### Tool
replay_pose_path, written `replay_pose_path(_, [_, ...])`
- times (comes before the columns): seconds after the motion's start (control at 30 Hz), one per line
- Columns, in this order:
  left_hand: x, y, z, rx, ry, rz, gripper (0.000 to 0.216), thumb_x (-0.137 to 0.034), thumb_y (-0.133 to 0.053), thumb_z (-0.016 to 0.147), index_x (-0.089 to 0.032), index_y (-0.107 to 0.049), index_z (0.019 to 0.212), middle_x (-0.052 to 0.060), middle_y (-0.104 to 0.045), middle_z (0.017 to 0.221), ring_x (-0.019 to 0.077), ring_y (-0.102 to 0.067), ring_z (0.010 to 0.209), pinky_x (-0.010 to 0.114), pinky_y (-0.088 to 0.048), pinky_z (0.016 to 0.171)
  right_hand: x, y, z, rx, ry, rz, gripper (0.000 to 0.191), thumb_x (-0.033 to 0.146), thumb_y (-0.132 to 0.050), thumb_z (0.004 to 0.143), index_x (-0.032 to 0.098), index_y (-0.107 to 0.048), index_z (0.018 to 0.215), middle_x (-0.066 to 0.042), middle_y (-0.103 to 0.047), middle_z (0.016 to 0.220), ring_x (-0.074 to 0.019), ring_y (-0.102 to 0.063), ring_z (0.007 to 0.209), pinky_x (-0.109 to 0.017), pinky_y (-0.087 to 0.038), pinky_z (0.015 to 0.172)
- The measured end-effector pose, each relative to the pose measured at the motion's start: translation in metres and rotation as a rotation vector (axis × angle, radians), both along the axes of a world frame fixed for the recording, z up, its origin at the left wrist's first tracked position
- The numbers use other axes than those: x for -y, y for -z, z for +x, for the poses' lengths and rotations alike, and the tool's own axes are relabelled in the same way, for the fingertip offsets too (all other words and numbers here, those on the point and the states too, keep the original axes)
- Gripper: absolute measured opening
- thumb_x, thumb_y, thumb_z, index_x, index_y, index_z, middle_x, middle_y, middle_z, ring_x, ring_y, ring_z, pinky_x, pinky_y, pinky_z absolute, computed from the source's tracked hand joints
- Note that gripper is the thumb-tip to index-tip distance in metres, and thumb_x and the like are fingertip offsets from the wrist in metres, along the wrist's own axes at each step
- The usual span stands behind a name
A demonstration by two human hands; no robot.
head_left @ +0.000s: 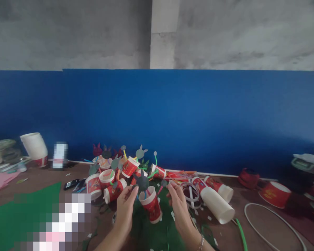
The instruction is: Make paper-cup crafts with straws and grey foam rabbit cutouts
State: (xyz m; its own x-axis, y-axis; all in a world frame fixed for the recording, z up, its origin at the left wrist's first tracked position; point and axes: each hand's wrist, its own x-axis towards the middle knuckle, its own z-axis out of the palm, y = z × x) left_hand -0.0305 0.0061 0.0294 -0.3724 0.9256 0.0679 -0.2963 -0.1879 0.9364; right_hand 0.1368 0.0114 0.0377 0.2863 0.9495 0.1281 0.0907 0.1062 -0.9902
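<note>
A red paper cup (151,206) with a white rim and a dark grey bunny-shaped cutout (142,182) on a straw sits between my hands. My left hand (125,205) pinches the grey cutout at its left edge. My right hand (178,204) pinches a small grey round piece (164,183) on a pink straw beside the cup. Both hands hover over green felt (157,230) on the brown table.
A pile of finished red cups (112,177) with straws and cutouts lies behind my hands. White stacked cups (217,205) lie on their side at right, near cut rim rings (190,192) and a white hoop (274,223). A red bowl (274,194), green sheet (21,216), phone (71,183).
</note>
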Motion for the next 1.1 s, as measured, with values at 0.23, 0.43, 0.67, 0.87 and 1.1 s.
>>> replay_pose_path(0.23, [0.006,-0.015,0.004,-0.194,0.155,-0.006,0.031,-0.046,-0.071,0.062,-0.016,-0.060,0.063,-0.002,-0.056,0.059,0.0143,-0.050,0.060,0.023,-0.039,0.059,-0.003,-0.009,-0.003,-0.049,-0.212,0.025,0.032,0.046,-0.064,0.069,0.015,-0.062,0.075,-0.001,-0.060,0.062,-0.0147,-0.054,0.057,-0.025,-0.043,0.053])
replay_pose_path(0.43, [0.009,-0.021,0.006,-0.314,0.225,0.011,0.029,-0.044,-0.068,0.064,-0.017,-0.058,0.060,-0.003,-0.052,0.055,0.0139,-0.047,0.056,0.023,-0.038,0.056,-0.005,-0.010,0.002,0.065,-0.374,0.067,0.031,0.036,-0.061,0.073,0.013,-0.069,0.093,-0.009,-0.071,0.086,-0.0241,-0.064,0.081,-0.034,-0.050,0.073])
replay_pose_path(0.67, [0.004,-0.009,0.000,-0.359,0.243,0.055,0.027,-0.042,-0.065,0.071,-0.015,-0.062,0.068,0.002,-0.060,0.064,0.0168,-0.053,0.063,0.024,-0.041,0.060,-0.005,-0.014,0.006,0.136,-0.397,0.091,0.028,0.033,-0.055,0.077,0.014,-0.069,0.093,-0.006,-0.069,0.080,-0.0202,-0.062,0.074,-0.029,-0.048,0.067])
replay_pose_path(0.87, [0.002,-0.001,-0.001,-0.376,0.317,0.063,0.025,-0.039,-0.064,0.073,-0.015,-0.063,0.071,0.002,-0.060,0.065,0.0155,-0.053,0.063,0.023,-0.040,0.060,-0.001,-0.016,0.004,0.313,-0.422,0.126,0.019,0.028,-0.052,0.077,0.014,-0.063,0.071,-0.001,-0.061,0.064,-0.0152,-0.054,0.062,-0.024,-0.042,0.059])
replay_pose_path(1.1, [0.002,-0.010,0.000,-0.419,0.231,-0.017,0.031,-0.046,-0.065,0.069,-0.015,-0.063,0.061,-0.001,-0.056,0.054,0.0137,-0.047,0.054,0.022,-0.035,0.054,-0.004,-0.008,0.005,0.301,-0.360,0.141,0.020,0.032,-0.051,0.079,0.015,-0.060,0.073,-0.001,-0.058,0.063,-0.0151,-0.051,0.062,-0.024,-0.041,0.059])
